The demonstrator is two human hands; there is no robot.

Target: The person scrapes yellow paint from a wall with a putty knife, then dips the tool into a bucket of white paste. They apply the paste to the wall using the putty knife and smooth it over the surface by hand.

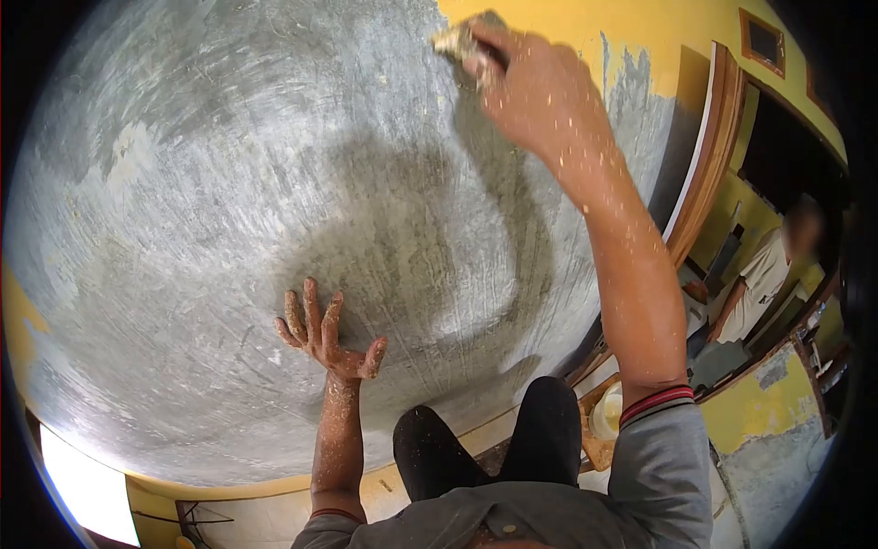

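Note:
A large wall fills most of the view, its surface mostly bare grey with scratch marks and yellow paint along the top right. High up, at the border between grey and yellow, my right hand grips a scraper caked with pale crumbs; the fist partly hides it. Lower down, my left hand has its fingers spread by the wall, dusted with flakes. Whether its palm touches the surface is hard to tell. Paint flakes speckle both forearms and fly near the right one.
A wooden door frame stands at the right. Beyond it a person in a light shirt is standing. A pale bucket sits on a wooden surface by my right knee. A low, patchy yellow wall lies at lower right.

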